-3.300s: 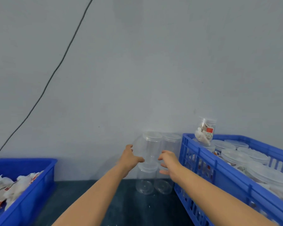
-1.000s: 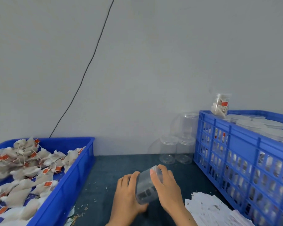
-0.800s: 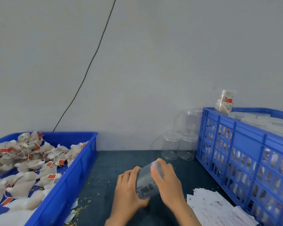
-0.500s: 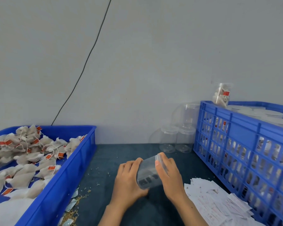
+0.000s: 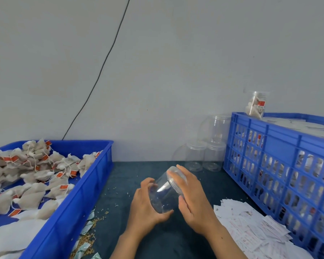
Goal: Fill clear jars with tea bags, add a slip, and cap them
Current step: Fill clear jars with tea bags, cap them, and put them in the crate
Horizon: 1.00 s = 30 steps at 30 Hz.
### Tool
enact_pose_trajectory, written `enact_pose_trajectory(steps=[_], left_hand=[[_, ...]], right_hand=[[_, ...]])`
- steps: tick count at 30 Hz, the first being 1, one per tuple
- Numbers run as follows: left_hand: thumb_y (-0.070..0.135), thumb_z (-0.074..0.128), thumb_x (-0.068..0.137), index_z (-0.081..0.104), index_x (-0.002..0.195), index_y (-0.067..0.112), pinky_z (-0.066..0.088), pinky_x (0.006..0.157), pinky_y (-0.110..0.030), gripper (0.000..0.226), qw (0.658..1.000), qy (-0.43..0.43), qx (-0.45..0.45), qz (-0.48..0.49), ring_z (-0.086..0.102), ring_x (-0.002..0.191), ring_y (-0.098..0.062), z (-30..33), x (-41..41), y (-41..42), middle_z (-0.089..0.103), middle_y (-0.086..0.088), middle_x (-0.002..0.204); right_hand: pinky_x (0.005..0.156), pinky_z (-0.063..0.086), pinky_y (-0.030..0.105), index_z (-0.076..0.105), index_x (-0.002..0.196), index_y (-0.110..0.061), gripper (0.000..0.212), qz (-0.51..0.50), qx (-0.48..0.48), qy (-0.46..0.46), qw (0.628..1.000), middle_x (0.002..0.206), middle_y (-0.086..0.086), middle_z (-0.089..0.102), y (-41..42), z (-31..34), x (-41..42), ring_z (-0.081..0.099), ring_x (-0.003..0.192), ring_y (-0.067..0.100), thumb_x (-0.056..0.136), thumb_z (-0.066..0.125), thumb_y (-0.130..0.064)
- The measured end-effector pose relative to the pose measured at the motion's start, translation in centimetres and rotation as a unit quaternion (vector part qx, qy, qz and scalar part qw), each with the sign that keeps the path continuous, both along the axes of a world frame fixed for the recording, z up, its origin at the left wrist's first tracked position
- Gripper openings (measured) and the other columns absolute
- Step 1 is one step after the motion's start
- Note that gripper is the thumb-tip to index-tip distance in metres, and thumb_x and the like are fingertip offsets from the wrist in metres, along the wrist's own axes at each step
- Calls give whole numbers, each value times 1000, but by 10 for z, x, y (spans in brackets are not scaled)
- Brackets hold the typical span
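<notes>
Above the dark table [image 5: 131, 176], the left hand [image 5: 144, 208] grips an empty clear jar [image 5: 163, 193], tilted, while the right hand [image 5: 193, 195] curls over its lid [image 5: 176, 179]. Tea bags [image 5: 32, 174] with red tags fill the blue tray [image 5: 79, 202] at left; printed slips [image 5: 251, 227] lie beside the blue crate [image 5: 281, 152], their writing too blurred to read.

Single head-worn wide-angle view, forward and down, close over the dark tabletop [image 5: 157, 240].
</notes>
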<state>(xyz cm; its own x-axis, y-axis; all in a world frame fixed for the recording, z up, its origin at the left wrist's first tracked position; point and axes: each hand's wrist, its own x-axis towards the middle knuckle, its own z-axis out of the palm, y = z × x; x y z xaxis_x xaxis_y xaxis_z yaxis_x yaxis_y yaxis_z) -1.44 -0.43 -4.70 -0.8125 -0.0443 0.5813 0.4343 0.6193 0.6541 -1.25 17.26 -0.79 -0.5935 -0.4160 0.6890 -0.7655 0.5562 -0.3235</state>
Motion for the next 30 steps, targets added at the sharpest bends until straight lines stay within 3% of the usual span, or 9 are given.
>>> enact_pose_trajectory(steps=[5,10,13,15,18,21,23,26,30], left_hand=[[24,87,50,40,119,41,46,85,-12,86,995,92,-31,-3,42,113,2,-5,-3,-1,46,28,119],[24,91,45,41,121,27,55,72,-21,91,982,132,-135,19,41,118,-8,0,-1,-2,51,10,130],[25,90,50,39,123,31,54,74,-22,89,983,115,-141,25,38,123,-8,-1,-2,-5,48,8,133],[23,89,54,37,125,33,49,82,-22,88,984,116,-135,30,37,125,-9,-3,-3,-7,48,5,134],[19,87,55,36,126,32,43,88,-20,88,984,119,-125,32,37,124,-10,-2,-3,-8,48,4,132],[17,87,55,35,126,32,39,92,-16,89,984,121,-127,30,36,124,-9,-2,-3,-8,48,5,132],[18,87,54,34,125,33,39,92,-17,90,983,121,-134,31,35,125,-9,-2,-3,-9,48,5,132],[18,88,54,34,125,34,42,91,-19,90,983,119,-134,32,35,126,-9,-3,-3,-9,48,6,132],[17,86,54,34,125,34,42,93,-20,90,984,114,-131,30,35,126,-9,-5,-5,-10,47,7,132]], right_hand=[[100,40,32,15,147,-46,60,-113,-81,-27,990,157,-13,13,-10,2,4,25,139,6,91,28,-64],[91,41,33,27,142,-42,76,-192,-102,-175,960,139,-15,44,-11,-4,-1,50,122,9,76,16,-79],[95,38,26,33,136,-42,57,-119,-150,-192,963,132,-19,42,-11,-8,-2,46,122,2,87,28,-69],[108,30,26,32,140,-39,43,-30,-172,-182,968,139,-19,34,-11,-11,-1,33,133,1,97,39,-40],[115,17,27,23,146,-34,66,30,-201,-178,963,151,-17,18,-11,-17,-2,15,144,5,85,42,-17],[111,20,26,16,146,-43,72,24,-260,-239,935,146,-32,15,-13,-18,-4,16,139,-8,83,42,-68],[107,31,29,17,143,-47,89,-5,-271,-290,918,138,-22,32,-12,-20,-9,36,128,-4,67,36,-89],[91,44,25,24,138,-45,70,-14,-277,-330,902,116,-3,51,-10,-21,-13,56,105,3,76,44,-72],[88,41,10,23,140,-43,65,60,-308,-336,888,130,-8,43,-8,-20,-11,48,116,-8,82,50,-33]])
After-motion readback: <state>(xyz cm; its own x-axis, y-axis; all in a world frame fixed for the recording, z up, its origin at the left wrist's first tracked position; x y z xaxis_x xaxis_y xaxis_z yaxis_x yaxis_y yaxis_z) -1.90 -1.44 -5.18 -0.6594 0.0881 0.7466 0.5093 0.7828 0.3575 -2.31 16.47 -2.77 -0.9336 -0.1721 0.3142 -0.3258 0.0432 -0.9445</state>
